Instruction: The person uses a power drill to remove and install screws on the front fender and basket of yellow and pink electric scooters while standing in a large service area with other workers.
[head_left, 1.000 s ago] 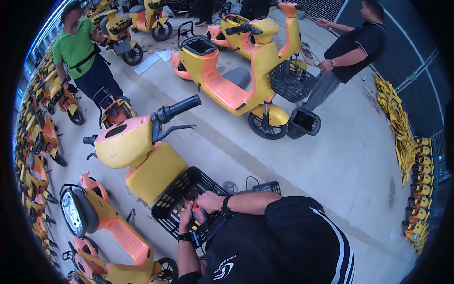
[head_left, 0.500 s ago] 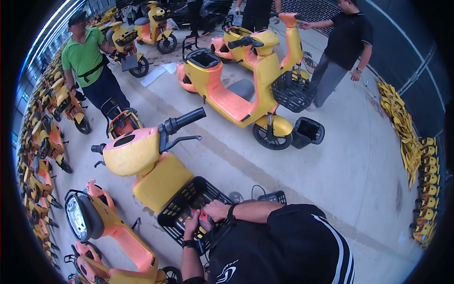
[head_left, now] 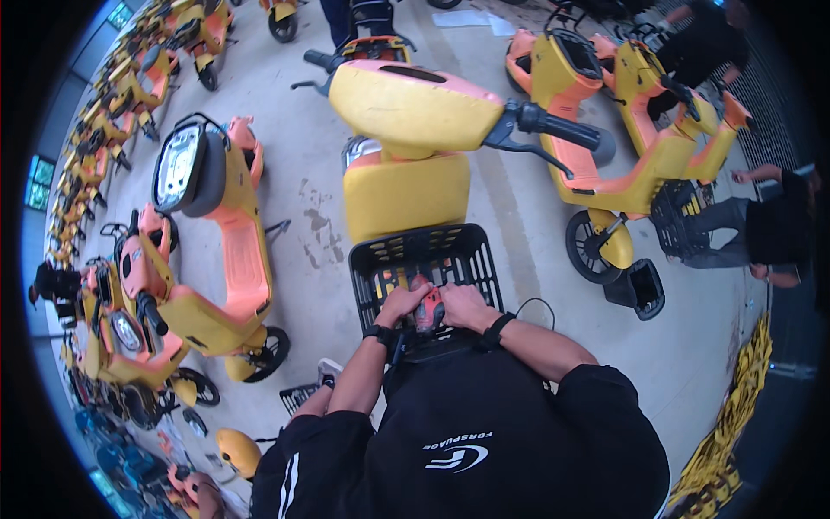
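A red and dark power drill point(head_left: 425, 304) is between my hands, inside the black basket point(head_left: 486, 268) on the front of a yellow and pink scooter point(head_left: 406, 195). My left hand point(head_left: 404, 304) is closed against the drill's left side, its fingers reaching onto the red body. On the other side my right hand point(head_left: 465, 307) has curled fingers closed at the drill. The drill's tip and what it touches are too small to make out. The scooter's black handlebar grip point(head_left: 562, 127) and brake lever stand beyond the basket.
Left of me stands another scooter point(head_left: 238, 259); more scooters point(head_left: 596, 164) stand at the right, near a person point(head_left: 769, 225). A black bin-like box point(head_left: 640, 290) lies on the concrete floor. Yellow parts point(head_left: 718, 424) are piled at the right edge, and rows of scooters line the left.
My view has swung left, so the basket and scooter now appear more central and upright. Both hands stay at the drill in the basket.
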Tool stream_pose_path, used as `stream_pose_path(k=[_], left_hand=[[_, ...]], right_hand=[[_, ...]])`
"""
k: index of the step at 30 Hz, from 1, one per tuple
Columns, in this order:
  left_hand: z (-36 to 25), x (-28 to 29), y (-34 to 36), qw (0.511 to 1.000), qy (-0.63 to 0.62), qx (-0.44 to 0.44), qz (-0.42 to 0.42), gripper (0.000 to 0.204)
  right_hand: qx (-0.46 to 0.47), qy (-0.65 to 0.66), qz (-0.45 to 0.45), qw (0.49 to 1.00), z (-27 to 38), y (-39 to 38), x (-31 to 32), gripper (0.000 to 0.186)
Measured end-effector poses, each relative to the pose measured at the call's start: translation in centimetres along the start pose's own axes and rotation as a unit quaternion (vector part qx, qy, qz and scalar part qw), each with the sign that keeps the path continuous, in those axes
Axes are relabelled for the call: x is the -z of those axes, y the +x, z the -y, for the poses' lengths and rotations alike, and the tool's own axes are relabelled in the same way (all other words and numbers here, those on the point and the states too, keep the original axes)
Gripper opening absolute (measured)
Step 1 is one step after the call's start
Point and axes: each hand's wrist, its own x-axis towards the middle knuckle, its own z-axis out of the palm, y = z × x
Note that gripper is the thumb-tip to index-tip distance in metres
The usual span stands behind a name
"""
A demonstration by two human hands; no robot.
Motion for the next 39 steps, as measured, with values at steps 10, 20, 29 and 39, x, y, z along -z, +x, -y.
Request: stream_pose_path(k=[10,20,29,39], left_hand=[[-0.5,0.0,-0.9,1.0,-0.018,0.008,0.011,0.09],[-0.7,-1.4,-0.5,0.999,0.01,-0.01,-0.051,0.085],[-1.1,0.4,0.1,1.0,-0.003,0.008,0.026,0.077],[-0.8,-0.4,0.0,0.999,-0.008,0.005,0.031,0.086]], right_hand=[[0.024,-0.019,-0.044,0.999,-0.6,-0.3,0.0,0.037],[0.024,-0.015,-0.072,0.997,-1.5,-0.9,-1.0,0.032],[0.028,0.009,-0.085,0.996,-1.8,-0.1,-2.0,0.035],[-0.014,-0.006,-0.024,1.0,-0.5,-0.7,-0.4,0.039]])
